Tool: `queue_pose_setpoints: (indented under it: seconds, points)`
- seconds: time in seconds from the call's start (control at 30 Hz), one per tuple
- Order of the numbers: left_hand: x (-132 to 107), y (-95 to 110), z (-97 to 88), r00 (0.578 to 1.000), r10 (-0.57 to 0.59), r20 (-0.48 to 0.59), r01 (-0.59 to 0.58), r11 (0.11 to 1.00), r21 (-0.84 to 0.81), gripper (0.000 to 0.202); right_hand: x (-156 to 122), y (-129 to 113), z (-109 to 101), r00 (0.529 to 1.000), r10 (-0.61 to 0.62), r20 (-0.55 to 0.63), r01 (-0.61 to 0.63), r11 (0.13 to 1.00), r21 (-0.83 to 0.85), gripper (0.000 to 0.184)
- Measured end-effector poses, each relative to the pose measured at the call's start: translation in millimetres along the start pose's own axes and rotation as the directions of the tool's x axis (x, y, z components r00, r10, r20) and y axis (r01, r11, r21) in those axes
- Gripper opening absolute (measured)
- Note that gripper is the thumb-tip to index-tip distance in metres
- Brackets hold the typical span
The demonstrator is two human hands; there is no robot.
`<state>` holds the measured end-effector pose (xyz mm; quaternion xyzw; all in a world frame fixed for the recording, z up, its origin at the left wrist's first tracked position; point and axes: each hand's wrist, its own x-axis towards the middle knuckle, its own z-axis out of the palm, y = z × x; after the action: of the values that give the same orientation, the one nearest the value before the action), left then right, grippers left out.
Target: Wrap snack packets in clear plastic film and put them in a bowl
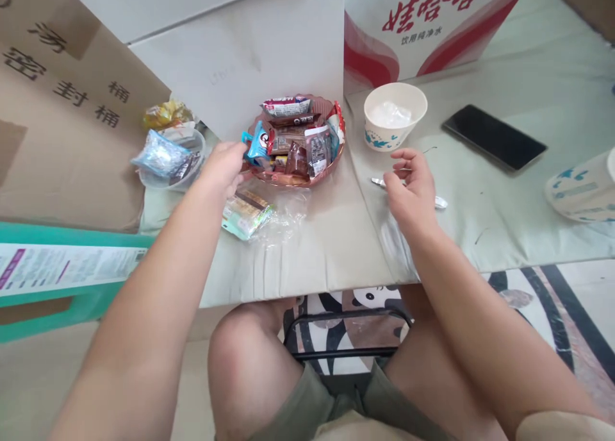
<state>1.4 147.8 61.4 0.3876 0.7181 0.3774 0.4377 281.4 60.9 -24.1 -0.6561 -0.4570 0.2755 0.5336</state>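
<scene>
My left hand [225,165] is at the left rim of a round reddish-brown basket [331,165], with its fingers closed on the edge beside a blue snack packet [259,140]. Its fingertips are partly hidden. Several wrapped snacks fill the basket. Just below it lie a green-and-brown snack packet [248,213] and a crumpled clear plastic wrapper [286,216]. On the cloth to the right rests my right hand [413,188], fingers loosely bent and apart. A thin silvery stick-like thing [441,202] passes under this hand; its kind I cannot make out.
A paper cup [391,133] with clear plastic inside stands beyond my right hand. Farther right are a black phone [494,136] and another paper cup [581,191]. A clear tub [199,152] of wrappers sits left. Cardboard boxes [62,140] line the back and left.
</scene>
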Motion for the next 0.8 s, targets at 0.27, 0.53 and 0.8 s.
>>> queue_pose_setpoints:
  seconds: [0.27, 0.53, 0.8]
  points:
    - [8, 8, -16.4, 0.953, -0.151, 0.262, 0.098, 0.974, 0.205, 0.011, 43, -9, -10, 0.982, -0.185, 0.039, 0.183, 0.876, -0.446, 0.051]
    - [-14, 24, 1.4, 0.964, -0.126, 0.232, 0.075, 0.973, 0.218, 0.026, 88, -38, -18, 0.963, -0.095, 0.253, 0.241, 0.729, -0.640, 0.012]
    - [-38, 51, 57.5, 0.936, -0.161, 0.312, 0.103, 0.975, 0.195, 0.019, 151, -66, -124, 0.989, -0.140, 0.040, 0.114, 0.575, -0.810, 0.037]
